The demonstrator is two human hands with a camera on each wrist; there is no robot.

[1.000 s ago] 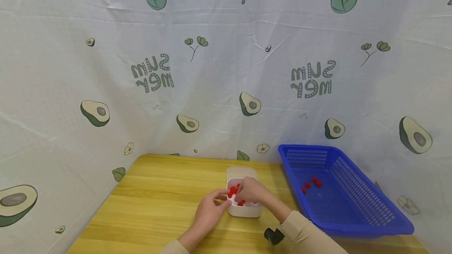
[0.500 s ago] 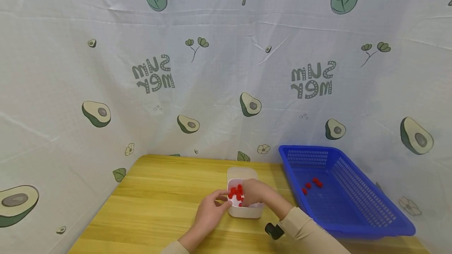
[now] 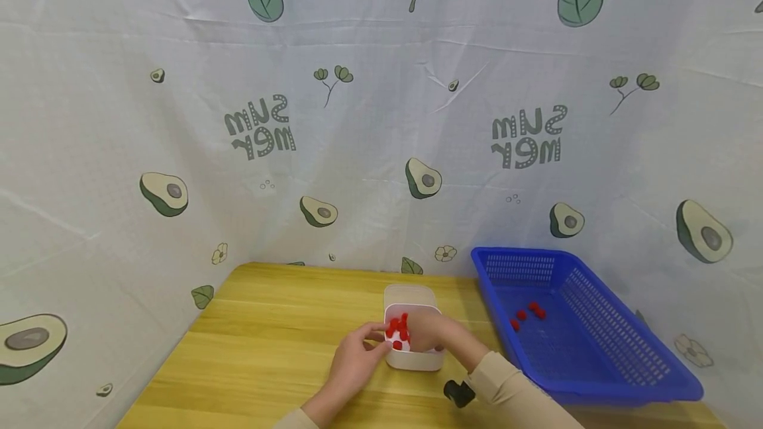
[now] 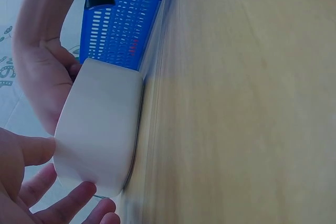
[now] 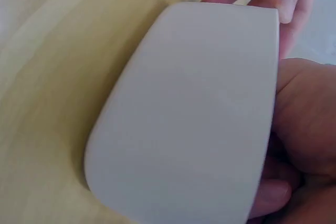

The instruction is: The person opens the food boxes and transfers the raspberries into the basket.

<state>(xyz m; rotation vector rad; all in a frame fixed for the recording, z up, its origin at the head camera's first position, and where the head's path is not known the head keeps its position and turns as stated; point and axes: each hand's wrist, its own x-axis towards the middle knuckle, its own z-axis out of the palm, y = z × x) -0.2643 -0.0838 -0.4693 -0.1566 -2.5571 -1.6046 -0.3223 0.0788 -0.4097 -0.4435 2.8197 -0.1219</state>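
Observation:
A small cream box (image 3: 415, 361) with its lid (image 3: 409, 294) raised at the back stands on the table. Several red pieces (image 3: 393, 326) lie inside, toward its left. My left hand (image 3: 353, 359) holds the box's left side between thumb and fingers, as the left wrist view also shows on the box (image 4: 100, 124). My right hand (image 3: 426, 331) reaches down into the right part of the box, its fingertips hidden in the head view. In the right wrist view, the box wall (image 5: 189, 114) covers part of the right hand (image 5: 310, 119); what it holds cannot be seen.
A large blue basket (image 3: 584, 389) stands on the right of the wooden table (image 3: 268, 323), with several red pieces (image 3: 522, 315) in it. A dark device (image 3: 458, 393) is at the right wrist. A printed curtain (image 3: 369, 118) hangs behind the table.
My right hand has shifted to the right and lower inside the box, uncovering more red pieces. One now lies near the front left corner. My left hand has kept its hold.

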